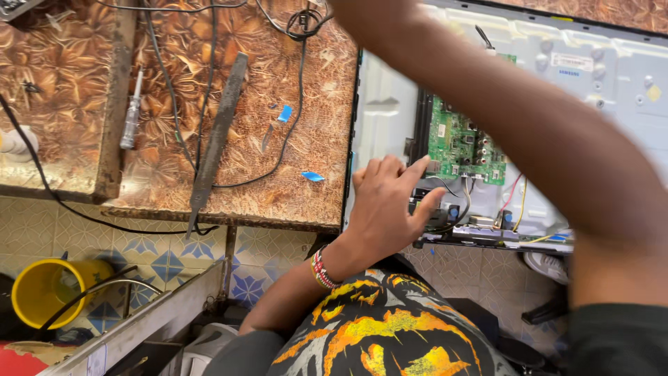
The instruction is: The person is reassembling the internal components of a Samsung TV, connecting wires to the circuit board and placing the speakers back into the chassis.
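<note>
1. Green circuit board (460,145) sits bolted to the grey metal back panel (598,90) of a flat screen that lies face down, partly on the table (278,160) and partly overhanging its edge.
2. Left hand (390,209) rests on the panel just beside the board's lower left corner, fingers loosely spread and gripping nothing, the forefinger stretched toward the board's edge and the thumb close to the small connectors below it.
3. A beaded bracelet (321,268) circles that wrist.
4. Right arm (529,132) crosses above the panel toward the top of the frame; its hand is out of view.
5. Thin coloured wires (516,198) run from below the board.
6. On the patterned brown table lie a long flat file (217,136), a screwdriver (131,115) and black cables (296,104).
7. A yellow cup (49,289) lies on the tiled floor.
</note>
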